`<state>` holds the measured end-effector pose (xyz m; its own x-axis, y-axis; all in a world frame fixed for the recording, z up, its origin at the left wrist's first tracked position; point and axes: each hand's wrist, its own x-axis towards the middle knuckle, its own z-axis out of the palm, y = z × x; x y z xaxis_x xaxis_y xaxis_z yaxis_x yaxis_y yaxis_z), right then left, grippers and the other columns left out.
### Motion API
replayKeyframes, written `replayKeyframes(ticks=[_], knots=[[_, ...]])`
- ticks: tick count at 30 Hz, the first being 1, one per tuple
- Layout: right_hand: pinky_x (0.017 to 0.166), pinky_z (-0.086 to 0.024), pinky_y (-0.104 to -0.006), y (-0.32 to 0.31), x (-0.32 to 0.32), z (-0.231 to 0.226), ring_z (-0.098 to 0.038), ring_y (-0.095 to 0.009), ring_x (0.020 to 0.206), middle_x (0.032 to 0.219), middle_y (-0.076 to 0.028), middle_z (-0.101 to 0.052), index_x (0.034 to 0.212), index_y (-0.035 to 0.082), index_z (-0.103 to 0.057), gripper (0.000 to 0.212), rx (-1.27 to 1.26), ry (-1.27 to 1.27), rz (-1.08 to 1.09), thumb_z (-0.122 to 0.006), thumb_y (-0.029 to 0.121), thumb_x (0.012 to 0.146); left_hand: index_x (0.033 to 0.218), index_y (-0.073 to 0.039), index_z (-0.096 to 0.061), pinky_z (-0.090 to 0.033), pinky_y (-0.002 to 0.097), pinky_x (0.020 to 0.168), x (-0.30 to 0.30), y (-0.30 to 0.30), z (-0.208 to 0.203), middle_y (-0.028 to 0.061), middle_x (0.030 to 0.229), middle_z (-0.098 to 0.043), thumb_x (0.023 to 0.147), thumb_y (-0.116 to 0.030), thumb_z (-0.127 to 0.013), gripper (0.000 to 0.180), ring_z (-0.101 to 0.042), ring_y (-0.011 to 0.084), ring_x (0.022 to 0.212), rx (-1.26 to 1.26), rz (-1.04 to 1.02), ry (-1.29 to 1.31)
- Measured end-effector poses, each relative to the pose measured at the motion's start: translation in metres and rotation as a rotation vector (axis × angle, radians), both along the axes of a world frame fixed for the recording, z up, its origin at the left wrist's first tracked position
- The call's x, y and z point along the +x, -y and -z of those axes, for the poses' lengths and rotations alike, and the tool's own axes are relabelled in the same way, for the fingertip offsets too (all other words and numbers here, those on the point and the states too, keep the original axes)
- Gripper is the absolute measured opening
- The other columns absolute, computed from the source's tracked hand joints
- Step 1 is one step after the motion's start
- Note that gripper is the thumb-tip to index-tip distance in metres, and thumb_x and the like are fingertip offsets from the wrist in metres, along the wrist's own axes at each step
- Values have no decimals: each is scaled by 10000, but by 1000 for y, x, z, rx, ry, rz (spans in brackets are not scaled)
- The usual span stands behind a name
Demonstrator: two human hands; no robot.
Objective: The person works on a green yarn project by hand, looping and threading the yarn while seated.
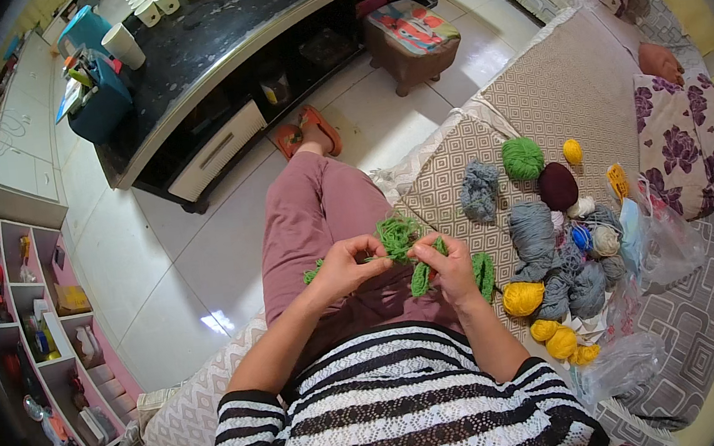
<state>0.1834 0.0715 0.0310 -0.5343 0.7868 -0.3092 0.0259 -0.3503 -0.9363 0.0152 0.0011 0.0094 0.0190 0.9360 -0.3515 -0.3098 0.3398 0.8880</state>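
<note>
Above my lap, my left hand point(350, 267) pinches green yarn between thumb and fingers, with more green strands showing at its left side. My right hand point(450, 270) is closed on a green crocheted strip point(420, 280), which hangs down below the fingers. Another length of green crochet point(483, 275) shows just right of that hand. Behind the fingertips, between both hands, rests a loose tangle of green yarn point(398, 234) over my thighs. Whether a hook sits in either hand is too small to tell.
Balls of yarn lie on the sofa point(536, 85) at my right: green point(523, 158), maroon point(557, 186), yellow point(523, 298) and grey point(533, 232). Plastic bags point(671, 242) lie beside them. Ahead stand a black-topped table point(217, 26) and a stool point(411, 42). Shelves point(41, 333) stand at left.
</note>
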Motion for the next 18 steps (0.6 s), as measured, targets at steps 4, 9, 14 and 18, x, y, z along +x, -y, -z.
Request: replayKeyframes(ticks=[4,9,14,18], knots=[[649,-391,-200,-6,6,5,-501,-72,663,704,-27,-571,747,11,-571,100,-100,-123,107,-556,109,760,733,-52,-502,-337,148,499,-10,5,9,-33,680,-488,710,-69,-598,101,-423,11,560,-14,44,-71],[609,-392,-205,-10,10,6,-496,-81,628,672,-26,-554,739,33,-556,67,-193,-190,202,-553,96,759,702,-67,-483,-328,158,458,-16,9,8,-29,657,-492,685,-64,-577,96,-406,11,510,27,20,-33],[587,-388,-191,-15,16,4,-493,-77,620,676,-24,-549,764,39,-549,58,-304,-274,212,-545,96,768,700,-39,-462,-352,174,502,-24,12,3,32,754,-515,679,-27,-515,58,-436,49,523,88,-35,28],[550,-377,-185,-15,18,1,-469,-70,583,666,-18,-539,785,32,-552,69,-296,-208,133,-545,99,770,709,-40,-452,-382,182,506,-27,11,8,62,775,-533,684,-20,-491,51,-475,76,536,92,-86,160]])
